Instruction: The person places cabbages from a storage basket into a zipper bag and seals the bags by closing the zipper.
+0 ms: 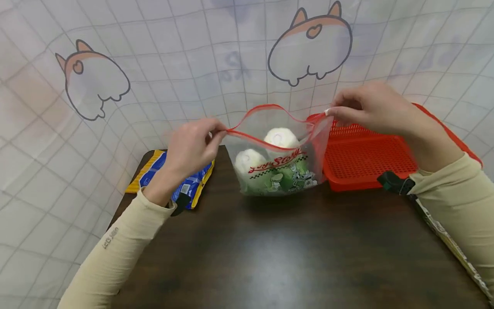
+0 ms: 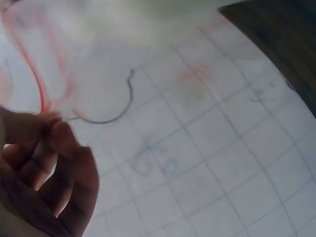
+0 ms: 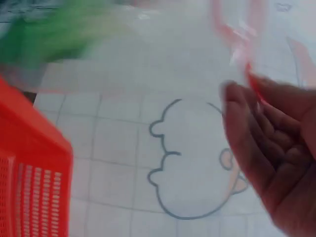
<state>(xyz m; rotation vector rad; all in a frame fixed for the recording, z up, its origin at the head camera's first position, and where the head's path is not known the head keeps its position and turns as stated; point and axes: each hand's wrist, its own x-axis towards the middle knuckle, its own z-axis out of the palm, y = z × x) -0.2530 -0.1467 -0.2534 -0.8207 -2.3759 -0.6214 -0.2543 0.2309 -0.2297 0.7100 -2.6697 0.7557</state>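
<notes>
A clear zip bag (image 1: 279,162) with a red zip strip and red lettering hangs between my two hands in the head view, its mouth spread apart. My left hand (image 1: 193,143) pinches the left end of the strip between thumb and fingers. At the opposite end, my right hand (image 1: 368,107) pinches the right corner. Inside are two round white items (image 1: 281,137) with green showing below them, partly hidden by the print. Both wrist views show fingertips together on the red strip (image 2: 39,84), and the right one is blurred.
A red plastic basket (image 1: 360,185) stands behind and right of the bag, below my right forearm. A blue and yellow packet (image 1: 156,166) lies partly under my left arm on the dark table (image 1: 231,257). A gridded sheet with cartoon prints (image 1: 170,73) hangs behind.
</notes>
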